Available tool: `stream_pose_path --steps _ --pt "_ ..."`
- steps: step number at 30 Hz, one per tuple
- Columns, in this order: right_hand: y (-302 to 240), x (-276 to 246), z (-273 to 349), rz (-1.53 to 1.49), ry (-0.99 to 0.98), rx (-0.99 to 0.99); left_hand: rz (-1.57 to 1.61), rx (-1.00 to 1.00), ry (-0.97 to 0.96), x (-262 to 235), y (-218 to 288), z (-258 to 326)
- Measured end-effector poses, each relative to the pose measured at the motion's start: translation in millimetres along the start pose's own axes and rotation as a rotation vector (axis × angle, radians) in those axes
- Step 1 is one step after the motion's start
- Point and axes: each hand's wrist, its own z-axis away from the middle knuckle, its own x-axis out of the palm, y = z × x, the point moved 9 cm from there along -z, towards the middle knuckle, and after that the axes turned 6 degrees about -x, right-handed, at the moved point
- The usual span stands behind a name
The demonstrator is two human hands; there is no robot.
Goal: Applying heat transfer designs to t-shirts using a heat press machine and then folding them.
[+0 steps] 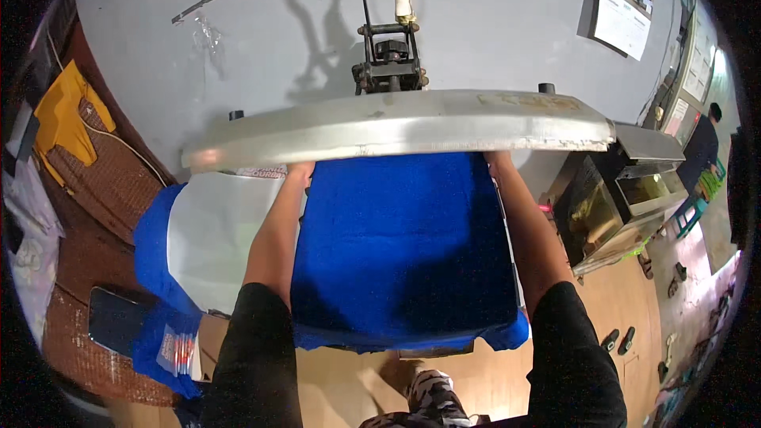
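Two bare forearms reach along the sides of a blue cloth [400,238], spread flat directly in front of the person, its middle open between them. The left hand [300,171] is at the far left corner and the right hand [498,160] at the far right, both at the cloth's edges. Their fingers run out of sight beneath the rim of a raised metal plate [396,128], so whether either hand grasps the fabric cannot be told.

The plate also covers the cloth's far edge. The near edge droops in folds, with a strip of wood-toned floor [337,380] between it and a patterned trouser leg [434,396], cut off below. A pale border shows along the cloth's right side, close to the forearm.

The plate is broad, silvery and rounded, its front lip scuffed, joined to a black linkage [391,59] before a smooth grey wall [238,63]. Just beyond the left forearm, a smooth white sheet [214,242] lies over more blue fabric [152,230]. At right stands a glass-sided tank [598,222], its contents hard to make out.
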Motion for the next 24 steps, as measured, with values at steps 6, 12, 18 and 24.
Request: stream_pose_path --steps 6,12,18,24 --pt "-35.2 15.2 8.9 -0.636 -0.01 -0.146 0.33 0.091 -0.047 -0.8 11.0 -16.6" --pt "-42.0 3.8 31.5 -0.185 -0.027 -0.134 -0.184 0.132 0.103 -13.7 11.9 11.8" --pt "-48.8 -47.2 178.3 0.544 -0.154 0.187 -0.362 0.125 -0.075 -35.5 -1.6 191.1" --pt "-67.1 -88.3 399.3 -0.154 0.159 0.708 -0.112 -0.171 0.012 -96.3 -74.7 363.7"
